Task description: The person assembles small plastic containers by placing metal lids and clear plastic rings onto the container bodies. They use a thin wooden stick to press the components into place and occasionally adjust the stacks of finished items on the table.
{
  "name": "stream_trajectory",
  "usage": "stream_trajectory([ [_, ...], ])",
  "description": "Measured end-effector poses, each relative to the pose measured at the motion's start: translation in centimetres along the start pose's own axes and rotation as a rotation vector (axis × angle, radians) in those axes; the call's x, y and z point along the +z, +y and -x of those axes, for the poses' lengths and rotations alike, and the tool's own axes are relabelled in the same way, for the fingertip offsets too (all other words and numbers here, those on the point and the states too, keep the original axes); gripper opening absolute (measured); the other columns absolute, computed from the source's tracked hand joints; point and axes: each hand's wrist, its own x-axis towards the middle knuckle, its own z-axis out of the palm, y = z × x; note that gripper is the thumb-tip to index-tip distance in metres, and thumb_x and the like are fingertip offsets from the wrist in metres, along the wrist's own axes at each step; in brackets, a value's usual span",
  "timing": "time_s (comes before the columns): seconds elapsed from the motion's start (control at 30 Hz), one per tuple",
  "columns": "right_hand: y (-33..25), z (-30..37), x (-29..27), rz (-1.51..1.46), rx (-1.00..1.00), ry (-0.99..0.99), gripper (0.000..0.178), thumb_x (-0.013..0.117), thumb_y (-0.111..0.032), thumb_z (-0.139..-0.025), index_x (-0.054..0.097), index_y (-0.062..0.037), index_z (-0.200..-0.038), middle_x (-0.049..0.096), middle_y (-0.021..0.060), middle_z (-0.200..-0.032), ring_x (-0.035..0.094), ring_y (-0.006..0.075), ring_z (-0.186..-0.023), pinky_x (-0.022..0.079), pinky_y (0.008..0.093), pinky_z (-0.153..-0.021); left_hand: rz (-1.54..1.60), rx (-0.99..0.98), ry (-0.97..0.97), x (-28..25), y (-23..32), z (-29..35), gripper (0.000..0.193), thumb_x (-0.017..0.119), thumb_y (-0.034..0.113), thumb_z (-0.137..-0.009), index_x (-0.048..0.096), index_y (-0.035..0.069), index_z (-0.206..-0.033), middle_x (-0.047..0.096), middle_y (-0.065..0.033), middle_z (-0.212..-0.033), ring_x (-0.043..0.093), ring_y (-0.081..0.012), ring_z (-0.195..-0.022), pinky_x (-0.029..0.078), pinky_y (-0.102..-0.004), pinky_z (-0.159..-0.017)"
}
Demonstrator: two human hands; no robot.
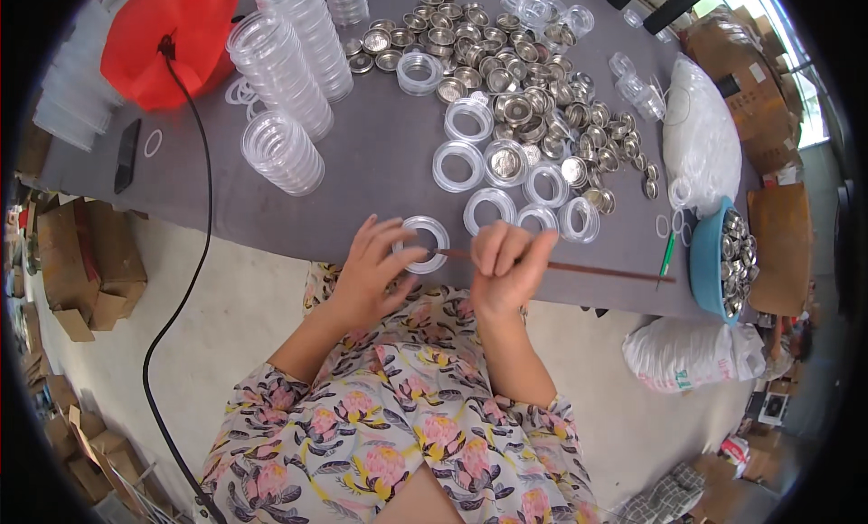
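Observation:
A clear round plastic ring-shaped piece lies by the table's front edge. My left hand reaches over its left side, fingers apart and slightly blurred; whether they touch it I cannot tell. My right hand is closed around a thin brown stick. The stick's narrow tip points left, at the ring's middle, and its long end sticks out to the right. Just beyond my right hand sit several similar clear rings, one of them around a silver metal cup.
Many small silver metal cups are heaped at the back. Stacked clear plastic cases stand at left, near a red cover with a black cable. A blue basin of metal cups and a green-handled tool are at right.

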Motion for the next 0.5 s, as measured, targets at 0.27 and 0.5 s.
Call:
stream_trajectory([
  [0.27,2.4,0.3,0.0,0.062,0.188,0.020,0.062,0.026,-0.046,-0.096,0.027,-0.0122,-0.044,0.030,0.0026,-0.041,0.026,0.0122,-0.039,0.021,0.0253,-0.039,0.379,-0.253,0.041,1.9,-0.6,-1.8,0.080,0.077,0.015,-0.061,0.036,0.001,-0.128,0.044,-0.0180,-0.123,0.044,-0.0339,-0.114,0.038,-0.0379,-0.095],
  [0.5,4.8,-2.7,0.8,0.049,-0.007,-0.073,0.057,0.031,-0.036,-0.098,0.027,-0.0109,-0.046,0.029,0.0000,-0.041,0.028,0.0110,-0.037,0.022,0.0244,-0.038,0.417,-0.262,0.062,2.5,-1.1,-1.5,0.082,0.078,0.015,-0.061,0.034,-0.001,-0.129,0.045,-0.0180,-0.122,0.046,-0.0312,-0.114,0.037,-0.0372,-0.095],
])
